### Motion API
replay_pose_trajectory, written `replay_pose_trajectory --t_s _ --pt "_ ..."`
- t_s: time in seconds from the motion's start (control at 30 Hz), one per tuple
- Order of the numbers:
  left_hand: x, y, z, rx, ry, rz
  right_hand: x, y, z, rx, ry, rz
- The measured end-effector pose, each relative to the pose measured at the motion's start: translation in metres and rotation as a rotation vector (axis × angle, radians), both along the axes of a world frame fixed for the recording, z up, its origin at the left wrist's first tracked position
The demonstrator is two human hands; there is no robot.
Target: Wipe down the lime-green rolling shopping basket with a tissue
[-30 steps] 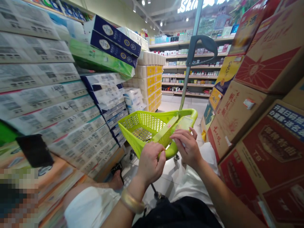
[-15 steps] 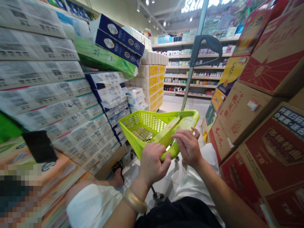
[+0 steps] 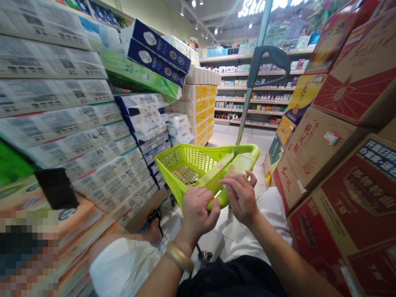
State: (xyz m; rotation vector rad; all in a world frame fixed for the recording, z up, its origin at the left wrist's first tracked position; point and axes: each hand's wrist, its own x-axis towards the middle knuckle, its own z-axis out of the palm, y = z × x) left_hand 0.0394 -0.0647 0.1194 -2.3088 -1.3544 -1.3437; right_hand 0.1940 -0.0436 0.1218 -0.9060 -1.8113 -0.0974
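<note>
A lime-green plastic shopping cart (image 3: 173, 169) with perforated basket walls is right in front of me. My left hand (image 3: 200, 209) is wrapped round the near part of its handle, and a gold bangle (image 3: 180, 256) sits on that wrist. My right hand (image 3: 241, 197) hovers at the handle's right side, its fingers loosely bent and apart; I see nothing held in it. Whether its fingertips touch the handle is hard to tell. Between the handle and the basket is a flat panel (image 3: 240, 164) with a clear cover. The basket's visible floor shows only its grid.
Stacked paper packs (image 3: 77, 123) line the left side. Liquor cartons (image 3: 334, 140) rise on the right. A grey pole with a handle (image 3: 269, 62) stands beyond the cart. Shelves of small goods (image 3: 247, 84) span the back. A sandalled foot (image 3: 155, 225) shows at lower left.
My right hand has shifted slightly left and down along the handle, uncovering more of the flat panel. My left hand keeps its grip and the cart stays about where it was.
</note>
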Motion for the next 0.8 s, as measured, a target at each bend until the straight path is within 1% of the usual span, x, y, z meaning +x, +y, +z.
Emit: replay_pose_trajectory --t_s 0.1,0.2,0.3,0.4,0.47,0.53,0.6,0.67,0.73,0.8 --pt "0.002 0.000 -0.001 0.003 -0.013 -0.004 -0.013 -0.016 -0.003 -0.036 0.053 0.023" --pt "0.000 0.001 -0.002 0.020 -0.039 -0.042 -0.019 -0.025 -0.003 -0.021 0.010 0.094" --pt "-0.003 0.002 -0.002 0.009 -0.033 -0.059 -0.011 -0.016 -0.002 0.020 -0.029 0.090" --pt "-0.003 0.002 -0.001 -0.002 -0.027 -0.065 -0.003 -0.003 -0.006 0.035 0.012 0.001" --pt "-0.003 0.002 0.000 0.012 -0.037 -0.069 -0.005 -0.002 -0.009 0.043 0.058 -0.036" --pt "-0.002 0.002 0.001 0.029 -0.045 -0.078 -0.010 -0.008 -0.011 0.053 0.066 -0.016" --pt "-0.003 0.001 0.002 0.035 -0.050 -0.091 -0.014 -0.014 -0.009 0.059 0.032 0.040" --pt "-0.006 -0.001 0.004 0.032 -0.048 -0.105 -0.012 -0.014 -0.006 0.064 -0.018 0.087" --pt "-0.008 -0.003 0.005 0.026 -0.042 -0.113 -0.001 -0.004 -0.002 0.059 -0.039 0.082" --pt "-0.010 -0.004 0.005 0.022 -0.040 -0.116 0.013 0.011 0.000 0.041 -0.021 0.029"
